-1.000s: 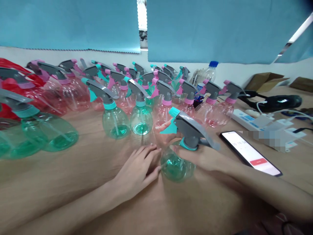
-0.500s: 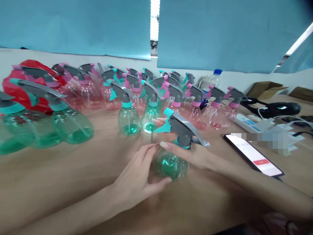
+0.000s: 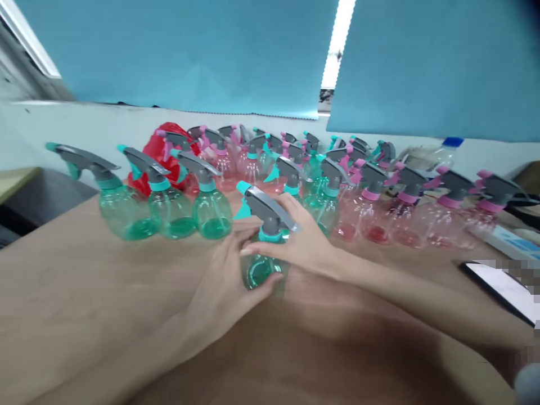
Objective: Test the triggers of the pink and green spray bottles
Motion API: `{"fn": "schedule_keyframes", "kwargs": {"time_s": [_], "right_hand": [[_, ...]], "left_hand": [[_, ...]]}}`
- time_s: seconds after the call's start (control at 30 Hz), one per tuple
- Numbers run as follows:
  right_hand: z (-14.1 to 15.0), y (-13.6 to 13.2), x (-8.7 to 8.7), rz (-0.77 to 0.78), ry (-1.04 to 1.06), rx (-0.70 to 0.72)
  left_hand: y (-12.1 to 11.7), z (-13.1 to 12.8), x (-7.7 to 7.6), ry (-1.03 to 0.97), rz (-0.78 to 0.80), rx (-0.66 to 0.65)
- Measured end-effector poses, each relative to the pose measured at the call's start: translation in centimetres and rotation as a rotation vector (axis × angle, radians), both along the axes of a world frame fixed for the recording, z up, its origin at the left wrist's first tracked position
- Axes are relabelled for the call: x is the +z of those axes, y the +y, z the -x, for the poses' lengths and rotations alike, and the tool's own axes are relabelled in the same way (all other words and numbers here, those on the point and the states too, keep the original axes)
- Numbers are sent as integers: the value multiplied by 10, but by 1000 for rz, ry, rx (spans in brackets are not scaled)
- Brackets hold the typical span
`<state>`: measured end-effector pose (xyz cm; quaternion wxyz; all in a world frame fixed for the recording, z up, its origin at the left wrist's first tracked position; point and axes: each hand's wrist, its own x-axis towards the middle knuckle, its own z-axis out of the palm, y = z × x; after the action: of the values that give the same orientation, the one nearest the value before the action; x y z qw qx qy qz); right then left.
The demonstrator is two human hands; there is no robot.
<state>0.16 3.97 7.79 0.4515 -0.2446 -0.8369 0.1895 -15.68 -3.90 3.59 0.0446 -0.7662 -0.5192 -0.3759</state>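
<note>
Between my hands stands a clear green spray bottle (image 3: 258, 271) with a grey head, turquoise nozzle, trigger and collar. My left hand (image 3: 230, 270) wraps its left side, thumb across the lower front. From the right, my right hand (image 3: 301, 242) grips the bottle just below the collar, its thumb over the front and its other fingers hidden behind. Just left of it, a green spray bottle (image 3: 212, 211) ends a group of three. Behind my right hand is another green spray bottle (image 3: 327, 205), partly covered.
Several pink spray bottles (image 3: 408, 216) stand in a row at the right. More bottles and a red plastic bag (image 3: 169, 169) sit near the wall. A phone (image 3: 502, 289) and a white power strip (image 3: 512, 242) lie on the wooden table (image 3: 76, 298) at the right.
My view has swung left, so the bottles and phone appear farther right. Both hands keep hold of the green spray bottle, which is now closer to the group of three green ones.
</note>
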Motion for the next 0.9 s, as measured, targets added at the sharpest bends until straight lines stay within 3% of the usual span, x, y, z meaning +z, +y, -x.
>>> {"fn": "schedule_keyframes", "kwargs": {"time_s": [0.1, 0.17, 0.27, 0.37, 0.63, 0.9], "right_hand": [[-15, 8, 6, 22, -151, -88], [-32, 12, 10, 3, -163, -221], [-54, 16, 14, 11, -203, -419], [-62, 21, 15, 42, -261, -506], [-42, 43, 9, 209, -296, -417], [-24, 54, 7, 383, -318, -364]], "left_hand": [[9, 22, 4, 101, -31, 102], [17, 31, 10, 185, -19, 138], [31, 36, 20, 249, -11, 199], [44, 36, 26, 305, -48, 246], [66, 31, 31, 435, -53, 335], [74, 29, 30, 498, -58, 406]]}}
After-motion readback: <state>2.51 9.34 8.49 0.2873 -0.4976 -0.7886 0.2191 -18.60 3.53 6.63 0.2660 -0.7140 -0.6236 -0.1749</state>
